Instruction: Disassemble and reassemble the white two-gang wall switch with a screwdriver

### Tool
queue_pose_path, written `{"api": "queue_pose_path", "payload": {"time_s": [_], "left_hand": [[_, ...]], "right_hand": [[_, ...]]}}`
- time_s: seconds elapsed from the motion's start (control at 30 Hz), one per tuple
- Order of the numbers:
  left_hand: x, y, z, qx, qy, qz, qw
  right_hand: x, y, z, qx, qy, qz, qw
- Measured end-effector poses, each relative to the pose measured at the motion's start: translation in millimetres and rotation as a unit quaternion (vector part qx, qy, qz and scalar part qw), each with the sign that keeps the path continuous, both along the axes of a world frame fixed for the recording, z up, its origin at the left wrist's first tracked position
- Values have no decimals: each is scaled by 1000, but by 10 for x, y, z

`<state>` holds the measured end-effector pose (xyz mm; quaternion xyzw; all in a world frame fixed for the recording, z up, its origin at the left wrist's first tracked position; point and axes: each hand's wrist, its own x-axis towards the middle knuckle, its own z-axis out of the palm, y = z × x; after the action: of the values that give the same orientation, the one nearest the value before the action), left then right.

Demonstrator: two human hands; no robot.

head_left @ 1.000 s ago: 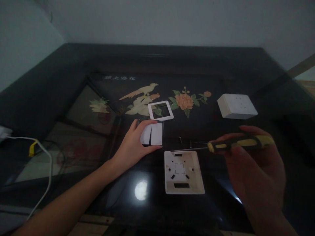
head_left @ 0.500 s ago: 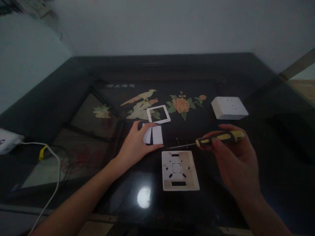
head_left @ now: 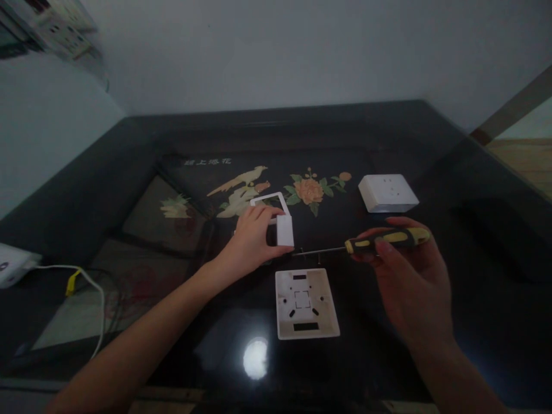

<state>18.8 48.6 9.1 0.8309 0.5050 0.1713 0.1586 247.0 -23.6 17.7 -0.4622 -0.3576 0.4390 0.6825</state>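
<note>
My left hand [head_left: 254, 236] is closed round a white switch panel [head_left: 284, 231], thumb on its near edge and fingers on its far edge. The hand covers much of the panel. A white square frame [head_left: 282, 201] lies just beyond, partly behind my fingers. My right hand [head_left: 409, 276] grips the black and yellow handle of a screwdriver [head_left: 383, 239]. Its thin shaft points left, the tip close to my left thumb. Small screws [head_left: 319, 258] lie near the shaft. Closer to me, a white square back box [head_left: 307, 305] rests with its open side up.
A white socket on a box [head_left: 388, 192] stands at the right on the glossy dark table [head_left: 366, 368]. On the left are a white plug-in block [head_left: 15, 265] and its white cable [head_left: 102, 305] with a yellow tag. A pale wall rises behind.
The left hand has turned and its fingers now cover more of the switch panel. The screwdriver is still in my right hand, its shaft more level. The view has shifted slightly.
</note>
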Motion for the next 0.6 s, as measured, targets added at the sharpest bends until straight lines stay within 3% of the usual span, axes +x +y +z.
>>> {"api": "queue_pose_path", "payload": {"time_s": [0.17, 0.37, 0.5, 0.6], "left_hand": [[369, 236, -113, 15, 46, -47, 998], [430, 357, -188, 19, 76, -113, 990], [313, 430, -22, 41, 60, -114, 991], [214, 371, 271, 75, 21, -90, 993]], "right_hand": [[27, 18, -6, 5, 17, -10, 1000], [61, 35, 7, 14, 39, -41, 998], [74, 57, -30, 13, 52, -42, 998], [52, 58, -35, 37, 22, -29, 999]]}}
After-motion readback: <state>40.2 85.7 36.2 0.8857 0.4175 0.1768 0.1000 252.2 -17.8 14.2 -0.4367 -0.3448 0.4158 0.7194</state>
